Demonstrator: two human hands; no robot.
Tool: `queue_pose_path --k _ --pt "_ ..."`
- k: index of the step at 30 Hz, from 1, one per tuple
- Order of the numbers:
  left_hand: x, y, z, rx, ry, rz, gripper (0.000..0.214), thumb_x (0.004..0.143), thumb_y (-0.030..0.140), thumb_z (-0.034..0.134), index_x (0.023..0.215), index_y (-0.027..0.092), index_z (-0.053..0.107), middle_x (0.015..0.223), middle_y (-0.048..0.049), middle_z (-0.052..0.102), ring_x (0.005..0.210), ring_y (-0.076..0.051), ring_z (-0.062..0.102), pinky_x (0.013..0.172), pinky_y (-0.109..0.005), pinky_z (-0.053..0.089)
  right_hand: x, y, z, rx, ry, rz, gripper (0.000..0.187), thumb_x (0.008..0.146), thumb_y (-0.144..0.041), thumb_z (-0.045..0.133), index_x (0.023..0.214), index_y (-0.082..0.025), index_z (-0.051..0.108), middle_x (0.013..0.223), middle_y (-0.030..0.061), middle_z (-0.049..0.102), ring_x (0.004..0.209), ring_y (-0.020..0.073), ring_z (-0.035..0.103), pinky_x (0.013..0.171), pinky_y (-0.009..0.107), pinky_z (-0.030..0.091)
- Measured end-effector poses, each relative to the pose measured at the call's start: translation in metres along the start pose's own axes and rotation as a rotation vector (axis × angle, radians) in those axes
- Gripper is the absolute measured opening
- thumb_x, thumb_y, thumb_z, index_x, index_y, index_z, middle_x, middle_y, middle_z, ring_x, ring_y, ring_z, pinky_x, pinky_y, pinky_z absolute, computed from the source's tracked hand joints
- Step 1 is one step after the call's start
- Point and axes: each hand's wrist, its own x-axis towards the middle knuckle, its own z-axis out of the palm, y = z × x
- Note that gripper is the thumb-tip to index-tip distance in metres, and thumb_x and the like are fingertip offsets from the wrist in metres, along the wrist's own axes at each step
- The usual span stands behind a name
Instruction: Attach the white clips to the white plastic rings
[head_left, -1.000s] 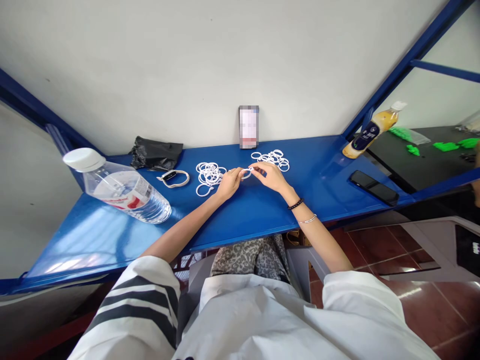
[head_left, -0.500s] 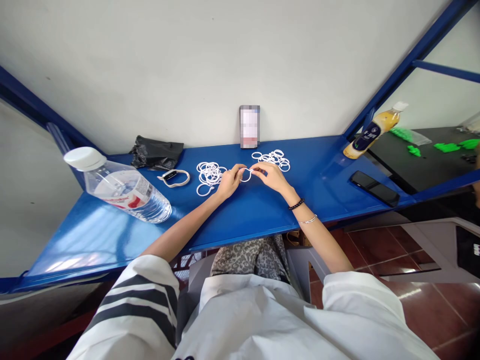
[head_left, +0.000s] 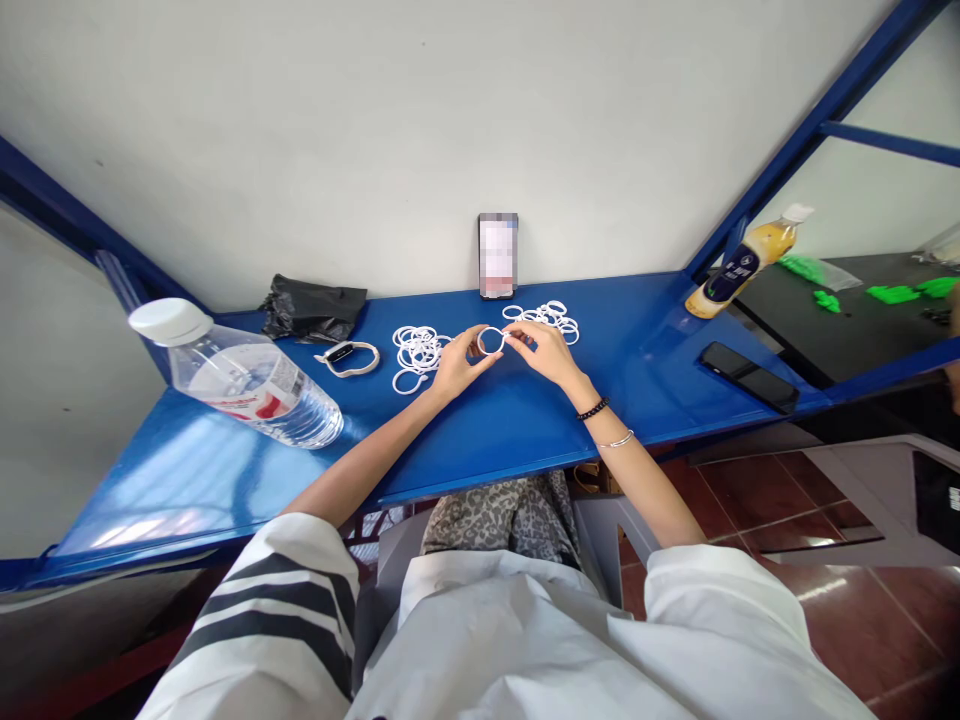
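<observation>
Both my hands meet over the middle of the blue shelf point(head_left: 525, 420), pinching one white ring point(head_left: 491, 341) between them. My left hand point(head_left: 459, 365) grips the ring's left side with closed fingers. My right hand point(head_left: 541, 352) pinches its right side. A heap of white rings point(head_left: 418, 352) lies just left of my left hand. A second heap of white rings point(head_left: 551, 315) lies behind my right hand, near the wall.
A phone point(head_left: 497, 255) leans upright against the wall. A water bottle point(head_left: 240, 375) lies at the left, beside a watch point(head_left: 349, 357) and a black bag point(head_left: 311, 308). At the right are a juice bottle point(head_left: 742, 262) and a dark phone point(head_left: 748, 375).
The ring between my hands has turned up so that its full circle faces me. Both hands stay in nearly the same place.
</observation>
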Motion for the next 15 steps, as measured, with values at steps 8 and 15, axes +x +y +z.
queue_pose_path --k 8,15 --pt "-0.0018 0.0025 -0.0008 0.038 0.043 0.027 0.044 0.084 0.051 0.064 0.110 0.016 0.060 0.077 -0.0036 0.063 0.067 -0.014 0.057 0.064 -0.028 0.050 -0.0004 -0.0028 -0.0040 -0.085 -0.062 -0.046 0.026 0.098 -0.037 0.044 0.098 -0.020 0.064 0.093 0.0077 0.071 0.080 0.0216 0.064 0.072 0.033 0.046" --pt "-0.0019 0.0073 -0.0029 0.033 0.037 0.027 0.037 0.082 0.048 0.067 0.100 0.016 0.062 0.074 -0.0023 0.061 0.064 -0.013 0.056 0.061 -0.025 0.048 -0.0014 -0.0032 -0.0039 -0.095 -0.073 -0.060 0.023 0.098 -0.034 0.044 0.091 -0.021 0.061 0.085 0.0064 0.069 0.074 0.0204 0.061 0.068 0.031 0.043"
